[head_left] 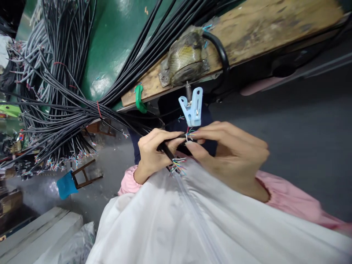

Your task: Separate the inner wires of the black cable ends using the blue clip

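**Fingers [165, 134] of my left hand wrapped shut on a black cable [166, 148]**

Those fingers were curled tight around the cable, the thumb pressing it from below, so my left hand [152, 154] had it firmly in its hold. My right hand [233, 154] met it from the other side: forefinger and thumb were pinched together on the thin coloured wires [189, 136] fanning out of the cable's stripped tip, while the rest of that hand's fingers stayed loosely bent and held nothing. The cable lay between my two hands, just above my lap and right under a pale blue clip [192, 106].

A second tuft of coloured wire ends [178, 167] stuck out below my left hand, touching the white cloth [192, 223] spread across my lap. I could not tell whether they belonged to the same cable.

The clip hung from a grimy, motor-like unit [187, 55] mounted at the edge of a worn wooden bench [261, 25]. A green hook [140, 99] sat on that edge too. A thick bundle of black cables [68, 110] swept off the bench to my left, their stripped ends hanging over the floor. Both my sleeves [288, 201] were pink.
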Action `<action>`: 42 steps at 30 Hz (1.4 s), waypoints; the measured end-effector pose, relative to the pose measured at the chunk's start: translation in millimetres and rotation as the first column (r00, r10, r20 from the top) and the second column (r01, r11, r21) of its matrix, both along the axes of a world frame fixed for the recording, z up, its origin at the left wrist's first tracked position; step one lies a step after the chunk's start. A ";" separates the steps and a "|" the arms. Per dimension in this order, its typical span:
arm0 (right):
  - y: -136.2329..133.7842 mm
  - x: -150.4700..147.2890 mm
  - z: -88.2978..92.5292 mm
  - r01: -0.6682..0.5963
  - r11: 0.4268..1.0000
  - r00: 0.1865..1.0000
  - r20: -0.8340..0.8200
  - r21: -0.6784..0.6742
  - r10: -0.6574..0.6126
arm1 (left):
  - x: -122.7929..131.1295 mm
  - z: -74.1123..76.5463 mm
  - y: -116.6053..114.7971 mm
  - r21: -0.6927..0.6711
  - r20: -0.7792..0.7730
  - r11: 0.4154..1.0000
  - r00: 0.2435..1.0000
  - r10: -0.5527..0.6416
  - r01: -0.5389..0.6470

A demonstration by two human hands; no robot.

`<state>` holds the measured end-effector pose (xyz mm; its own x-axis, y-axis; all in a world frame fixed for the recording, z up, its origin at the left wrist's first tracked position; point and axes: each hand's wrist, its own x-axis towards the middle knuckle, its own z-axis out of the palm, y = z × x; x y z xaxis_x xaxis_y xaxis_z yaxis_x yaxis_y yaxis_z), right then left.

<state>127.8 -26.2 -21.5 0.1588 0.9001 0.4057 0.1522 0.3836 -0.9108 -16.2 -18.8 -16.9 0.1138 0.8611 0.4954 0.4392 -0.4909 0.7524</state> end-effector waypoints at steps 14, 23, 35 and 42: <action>-0.2 10.8 -4.4 -0.208 0.913 0.967 -0.216 -0.351 0.137 | 13.6 -14.0 -0.4 0.132 0.054 0.988 0.996 0.074 -0.080; 11.7 23.5 -9.4 -0.278 0.957 0.937 0.242 0.084 0.251 | -8.4 13.1 -7.7 -0.296 0.007 0.940 0.985 -0.174 0.168; 5.2 8.0 -2.3 -0.151 0.975 0.950 0.295 0.160 0.099 | -7.1 4.4 -4.5 -0.119 0.181 0.956 0.952 -0.245 0.269; 11.1 7.5 -7.4 -0.074 0.970 0.984 0.172 0.232 0.034 | -6.5 1.7 -4.4 -0.100 0.287 0.963 0.934 -0.215 0.252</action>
<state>135.3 -15.1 -28.9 0.0250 0.7806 0.6246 0.2664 0.5970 -0.7567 -22.7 -23.1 -15.2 0.1968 0.8864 0.4189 0.0944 -0.4424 0.8918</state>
